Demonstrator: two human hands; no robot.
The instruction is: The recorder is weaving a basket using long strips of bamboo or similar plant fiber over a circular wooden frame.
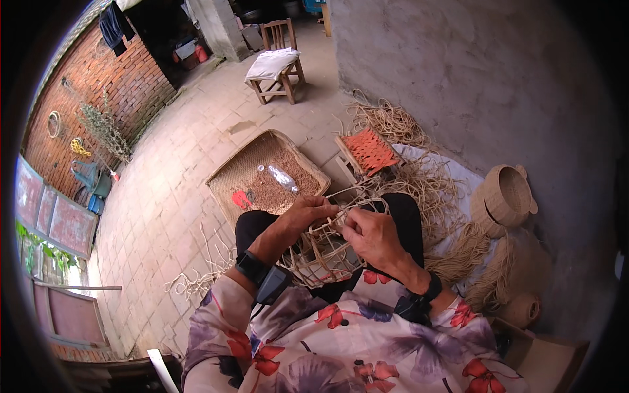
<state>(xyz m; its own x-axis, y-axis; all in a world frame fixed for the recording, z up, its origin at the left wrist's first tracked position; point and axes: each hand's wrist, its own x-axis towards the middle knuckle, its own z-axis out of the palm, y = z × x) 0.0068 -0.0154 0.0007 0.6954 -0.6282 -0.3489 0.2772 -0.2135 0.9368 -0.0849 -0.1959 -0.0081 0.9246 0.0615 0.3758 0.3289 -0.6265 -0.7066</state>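
Weaving centre frame | both hands pinch strands: left hand, right hand | half-woven basket just below, between them

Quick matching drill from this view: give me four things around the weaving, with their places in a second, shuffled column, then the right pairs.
1. wooden chair
2. flat woven tray
3. finished basket
4. half-woven frame

A. between both hands, on the lap
B. right side, by the grey wall
C. far end of the yard, cloth on its seat
D. on the paving ahead of the knees

Pairs: 1-C, 2-D, 3-B, 4-A
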